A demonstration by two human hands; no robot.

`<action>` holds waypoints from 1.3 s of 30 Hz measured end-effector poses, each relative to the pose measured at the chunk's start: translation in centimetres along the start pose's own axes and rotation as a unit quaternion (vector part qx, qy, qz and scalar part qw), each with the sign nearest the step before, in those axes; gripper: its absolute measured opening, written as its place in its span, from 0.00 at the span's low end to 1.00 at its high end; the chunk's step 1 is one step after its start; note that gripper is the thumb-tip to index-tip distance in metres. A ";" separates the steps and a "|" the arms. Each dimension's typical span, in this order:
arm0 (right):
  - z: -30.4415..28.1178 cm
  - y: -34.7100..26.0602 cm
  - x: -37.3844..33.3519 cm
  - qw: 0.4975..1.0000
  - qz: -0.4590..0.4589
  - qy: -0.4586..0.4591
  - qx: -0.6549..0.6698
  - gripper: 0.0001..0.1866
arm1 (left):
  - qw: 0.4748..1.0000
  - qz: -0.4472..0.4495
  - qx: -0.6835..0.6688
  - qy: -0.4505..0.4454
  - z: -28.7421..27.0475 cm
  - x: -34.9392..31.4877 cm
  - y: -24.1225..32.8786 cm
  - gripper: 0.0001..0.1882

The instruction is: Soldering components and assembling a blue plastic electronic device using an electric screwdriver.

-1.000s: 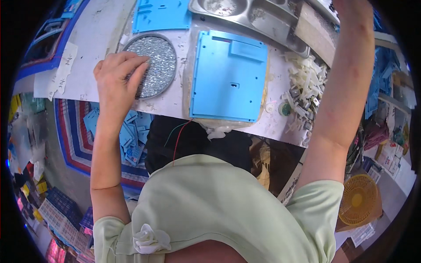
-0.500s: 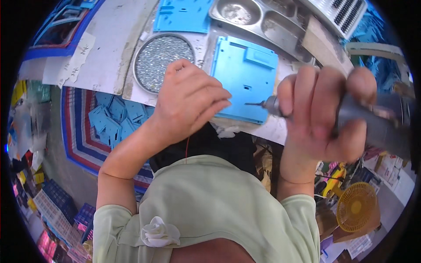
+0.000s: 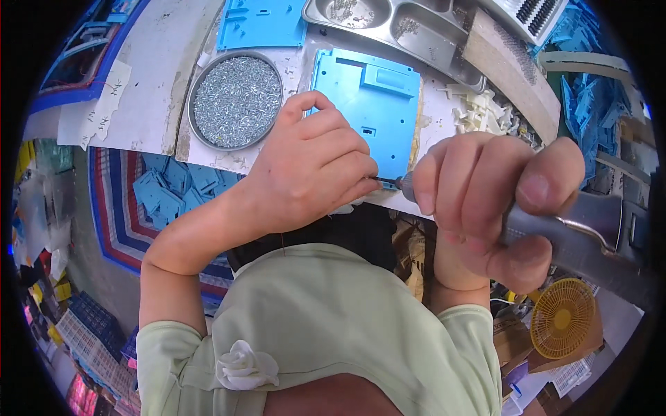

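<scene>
My right hand (image 3: 503,201) is wrapped round a dark grey electric screwdriver (image 3: 576,239). The driver lies nearly level, its thin bit pointing left. That bit ends right at the fingertips of my left hand (image 3: 312,163). My left fingers are pinched together above the near edge of a light blue plastic panel (image 3: 388,118); whatever they hold is hidden or too small to name. The panel has a raised rectangular block and a small slot. Left of it stands a round metal dish (image 3: 236,104) full of small silvery screws.
A second blue panel (image 3: 260,24) lies farther back. A steel compartment tray (image 3: 423,41) holds small parts behind the near panel. White plastic pieces (image 3: 485,111) are heaped at the right. Blue parts fill a striped bag (image 3: 114,201) below the table's left side. A yellow fan (image 3: 562,319) stands lower right.
The screwdriver's bit has come to my left fingertips; before, there was a gap between them. My left hand is nearer the panel's front edge. The whole view has shifted slightly.
</scene>
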State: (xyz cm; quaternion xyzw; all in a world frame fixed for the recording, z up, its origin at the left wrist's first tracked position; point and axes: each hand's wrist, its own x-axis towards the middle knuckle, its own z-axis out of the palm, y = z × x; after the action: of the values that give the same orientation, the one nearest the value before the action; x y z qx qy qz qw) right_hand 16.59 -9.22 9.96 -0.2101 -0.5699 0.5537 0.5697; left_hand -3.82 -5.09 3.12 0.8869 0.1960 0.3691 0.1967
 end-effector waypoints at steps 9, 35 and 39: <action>-0.6 -0.7 -3.1 0.998 0.004 0.068 -0.016 0.21 | 0.994 -0.036 -0.091 -0.037 0.6 0.6 -0.3 0.10; -1.2 4.7 -2.8 0.985 -0.073 0.042 -0.148 0.13 | 0.995 -0.055 -0.020 -0.081 1.7 -2.1 -3.3 0.07; -1.7 5.2 -2.3 0.980 -0.038 0.025 -0.193 0.18 | 0.995 -0.055 -0.035 -0.075 1.8 -2.0 -3.4 0.07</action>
State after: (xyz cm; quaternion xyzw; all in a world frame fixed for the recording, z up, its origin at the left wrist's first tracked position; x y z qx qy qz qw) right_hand 16.65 -8.95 4.01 -0.3076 -0.6594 0.4058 0.5532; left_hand -4.50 -3.55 -0.91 0.8923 0.2166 0.2970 0.2619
